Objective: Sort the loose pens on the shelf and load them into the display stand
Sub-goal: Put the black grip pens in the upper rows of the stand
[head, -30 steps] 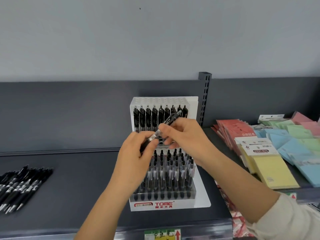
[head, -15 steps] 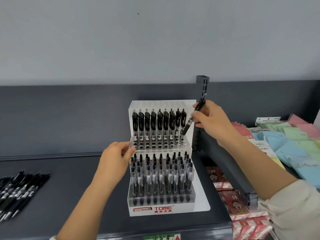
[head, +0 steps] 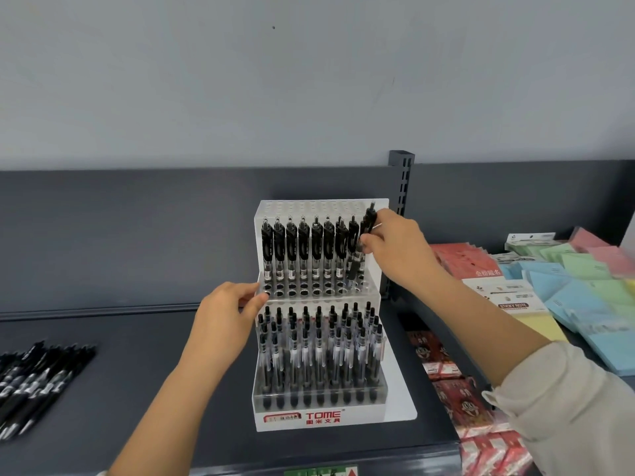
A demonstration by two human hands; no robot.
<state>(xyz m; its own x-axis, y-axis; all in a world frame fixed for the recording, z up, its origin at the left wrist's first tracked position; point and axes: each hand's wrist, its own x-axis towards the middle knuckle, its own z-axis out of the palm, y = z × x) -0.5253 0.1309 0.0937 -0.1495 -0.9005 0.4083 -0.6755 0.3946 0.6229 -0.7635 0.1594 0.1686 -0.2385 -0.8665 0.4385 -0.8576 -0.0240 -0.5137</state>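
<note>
A white tiered display stand (head: 395, 407) marked TOME sits on the dark shelf (head: 137, 338), its lower tier full of pens and its upper tier holding a row of black pens. My right hand (head: 398, 249) pinches a black pen (head: 359, 249), upright at the right end of the upper row, its tip down among the holes. My left hand (head: 223, 321) holds the stand's left edge at the middle step, thumb on the ledge. Several loose black pens (head: 37, 379) lie in a pile at the far left of the shelf.
Stacks of coloured sticky notes (head: 577, 286) and red packets (head: 457, 259) fill the neighbouring shelf on the right. More red packets (head: 460, 389) sit below. A slotted metal upright (head: 400, 176) stands behind the stand's right corner.
My right hand carried the pen from in front of the stand to the upper row's right end and lowered it upright. My left hand let go of the pen and took the stand's left edge.
</note>
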